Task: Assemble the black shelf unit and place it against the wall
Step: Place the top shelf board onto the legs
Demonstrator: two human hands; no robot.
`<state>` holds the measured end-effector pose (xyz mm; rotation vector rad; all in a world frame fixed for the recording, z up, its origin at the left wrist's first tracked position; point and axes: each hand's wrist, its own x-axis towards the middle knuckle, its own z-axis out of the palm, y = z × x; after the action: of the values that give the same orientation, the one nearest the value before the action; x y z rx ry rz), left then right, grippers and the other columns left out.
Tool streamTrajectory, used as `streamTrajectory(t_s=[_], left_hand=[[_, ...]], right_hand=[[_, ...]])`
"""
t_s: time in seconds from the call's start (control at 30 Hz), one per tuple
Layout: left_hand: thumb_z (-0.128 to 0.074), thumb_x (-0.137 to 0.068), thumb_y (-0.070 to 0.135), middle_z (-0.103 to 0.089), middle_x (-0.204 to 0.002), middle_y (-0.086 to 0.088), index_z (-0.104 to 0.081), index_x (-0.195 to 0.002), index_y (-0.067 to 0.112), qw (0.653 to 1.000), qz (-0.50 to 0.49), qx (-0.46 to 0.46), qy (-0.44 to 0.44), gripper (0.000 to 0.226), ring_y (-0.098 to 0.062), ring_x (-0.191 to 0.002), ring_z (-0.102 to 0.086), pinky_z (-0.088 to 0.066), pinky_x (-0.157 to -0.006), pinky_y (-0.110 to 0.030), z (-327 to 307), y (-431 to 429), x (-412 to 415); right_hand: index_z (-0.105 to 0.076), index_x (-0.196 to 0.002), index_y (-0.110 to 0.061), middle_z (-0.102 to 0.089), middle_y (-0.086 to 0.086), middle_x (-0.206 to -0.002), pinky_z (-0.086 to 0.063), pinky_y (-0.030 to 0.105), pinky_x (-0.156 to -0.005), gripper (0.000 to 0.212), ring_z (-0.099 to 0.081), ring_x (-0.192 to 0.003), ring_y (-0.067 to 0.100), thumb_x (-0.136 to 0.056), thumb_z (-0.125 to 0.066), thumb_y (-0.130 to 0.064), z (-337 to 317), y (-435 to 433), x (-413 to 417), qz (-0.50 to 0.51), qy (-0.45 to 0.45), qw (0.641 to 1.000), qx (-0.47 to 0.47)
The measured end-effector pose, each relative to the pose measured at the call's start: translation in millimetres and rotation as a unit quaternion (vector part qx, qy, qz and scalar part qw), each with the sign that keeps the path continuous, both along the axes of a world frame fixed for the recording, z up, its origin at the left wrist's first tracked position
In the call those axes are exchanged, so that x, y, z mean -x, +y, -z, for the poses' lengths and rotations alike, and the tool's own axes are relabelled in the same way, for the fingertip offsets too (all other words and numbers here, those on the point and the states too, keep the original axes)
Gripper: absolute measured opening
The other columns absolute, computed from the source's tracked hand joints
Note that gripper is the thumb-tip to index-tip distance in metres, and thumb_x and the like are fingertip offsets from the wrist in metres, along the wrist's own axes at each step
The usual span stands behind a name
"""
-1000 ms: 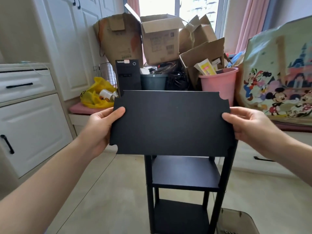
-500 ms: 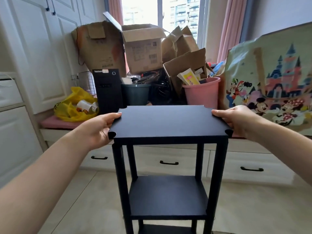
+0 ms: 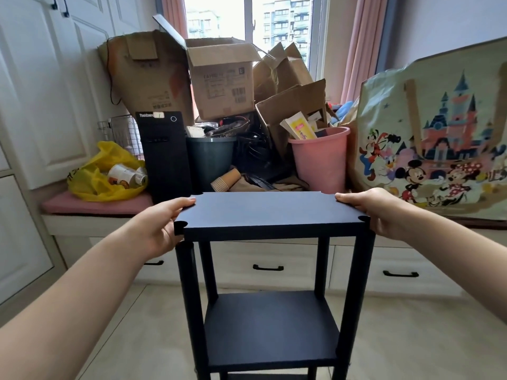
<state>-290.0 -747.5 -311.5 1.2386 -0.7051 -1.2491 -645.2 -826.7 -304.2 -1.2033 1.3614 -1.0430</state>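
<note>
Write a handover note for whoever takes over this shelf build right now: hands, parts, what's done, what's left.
Left hand: grips the left edge of the top panel, thumb on top.
Right hand: grips the panel's right edge.
Parts: the frame stands upright on the floor, with the middle shelf fitted between the posts.
Done: the top panel is laid level over the post tops.
Left: the front-left notch seems to sit just above the front-left post. Press all corners home, then move the unit to the wall.
</note>
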Motion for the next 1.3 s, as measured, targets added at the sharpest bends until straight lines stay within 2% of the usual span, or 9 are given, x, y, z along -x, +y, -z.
streamTrajectory(t_s=[0.07,0.17,0.33,0.47,0.6,0.83,1.0,1.13,1.3], left_hand=[[-0.064,-0.097,0.015,-0.075,-0.069,-0.005,-0.066,-0.103,0.007,1.0,-0.002,0.006,-0.005,0.01,-0.017,-0.054,-0.073,-0.053,-0.04,-0.023,2,-3,3],[-0.064,-0.097,0.016,-0.076,-0.069,-0.004,-0.067,-0.107,0.01,1.0,-0.002,0.0,-0.022,0.012,-0.016,-0.052,-0.072,-0.051,-0.038,-0.023,5,-5,4],[-0.067,-0.096,0.023,-0.077,-0.075,-0.004,-0.065,-0.118,0.009,1.0,-0.004,-0.002,-0.026,0.026,-0.017,-0.057,-0.073,-0.055,-0.043,-0.025,12,-3,5],[-0.067,-0.096,0.027,-0.077,-0.072,-0.002,-0.067,-0.11,0.012,1.0,-0.008,0.007,0.0,0.021,-0.015,-0.055,-0.073,-0.052,-0.041,-0.023,15,1,11],[-0.071,-0.09,0.037,-0.076,-0.07,-0.005,-0.065,-0.106,0.013,0.999,0.004,0.006,0.043,0.03,-0.017,-0.06,-0.074,-0.058,-0.048,-0.029,24,12,16],[-0.072,-0.085,0.039,-0.078,-0.093,-0.014,-0.064,-0.117,0.01,0.995,0.029,0.04,0.084,0.043,-0.027,-0.08,-0.077,-0.062,-0.061,-0.039,39,24,20],[-0.067,-0.092,0.034,-0.074,-0.092,-0.016,-0.06,-0.117,0.006,0.995,0.012,0.039,0.09,0.038,-0.023,-0.068,-0.075,-0.06,-0.055,-0.034,34,30,27],[-0.065,-0.093,0.032,-0.074,-0.077,-0.011,-0.061,-0.112,0.007,0.995,0.002,0.04,0.089,0.031,-0.02,-0.063,-0.073,-0.059,-0.051,-0.031,34,30,29],[-0.065,-0.091,0.03,-0.066,-0.104,-0.013,-0.061,-0.12,0.009,0.996,-0.028,0.052,0.068,0.036,-0.021,-0.082,-0.066,-0.057,-0.051,-0.028,35,30,33]], right_hand=[[-0.064,-0.115,0.0,-0.069,0.009,-0.089,-0.058,0.029,-0.061,0.035,-0.066,-0.07,0.017,-0.087,-0.074,-0.019,1,0,0,0.008,-0.004,1.0,-0.007],[-0.059,-0.122,0.001,-0.066,0.009,-0.092,-0.051,0.021,-0.043,0.042,-0.064,-0.07,0.016,-0.088,-0.074,-0.018,3,-1,-2,0.018,0.01,1.0,-0.009],[-0.063,-0.115,-0.001,-0.07,0.005,-0.08,-0.05,0.034,-0.064,0.037,-0.065,-0.069,0.019,-0.089,-0.073,-0.025,7,-6,-2,0.008,0.046,0.999,-0.004],[-0.066,-0.109,-0.002,-0.071,-0.001,-0.06,-0.05,0.029,-0.058,0.029,-0.066,-0.053,0.013,-0.09,-0.072,-0.024,9,-6,0,0.0,0.041,0.999,-0.015],[-0.066,-0.109,0.003,-0.07,0.005,-0.067,-0.05,0.02,-0.039,0.028,-0.066,-0.047,0.012,-0.091,-0.071,-0.017,15,0,2,0.003,0.008,1.0,-0.018],[-0.065,-0.107,-0.004,-0.069,0.005,-0.076,-0.049,0.019,-0.04,0.023,-0.066,-0.048,0.011,-0.093,-0.068,-0.023,22,15,0,0.01,-0.063,0.997,-0.031],[-0.064,-0.093,-0.008,-0.067,0.003,-0.059,-0.055,0.025,-0.045,0.02,-0.064,-0.047,0.012,-0.089,-0.07,-0.027,26,33,0,-0.046,-0.136,0.985,-0.095],[-0.063,-0.097,-0.008,-0.066,0.002,-0.06,-0.051,0.023,-0.042,0.021,-0.063,-0.046,0.011,-0.087,-0.07,-0.025,23,33,-1,-0.023,-0.118,0.989,-0.091],[-0.061,-0.091,-0.006,-0.063,0.002,-0.053,-0.049,0.021,-0.038,0.018,-0.06,-0.04,0.011,-0.09,-0.066,-0.024,23,31,-5,-0.016,-0.116,0.989,-0.091]])
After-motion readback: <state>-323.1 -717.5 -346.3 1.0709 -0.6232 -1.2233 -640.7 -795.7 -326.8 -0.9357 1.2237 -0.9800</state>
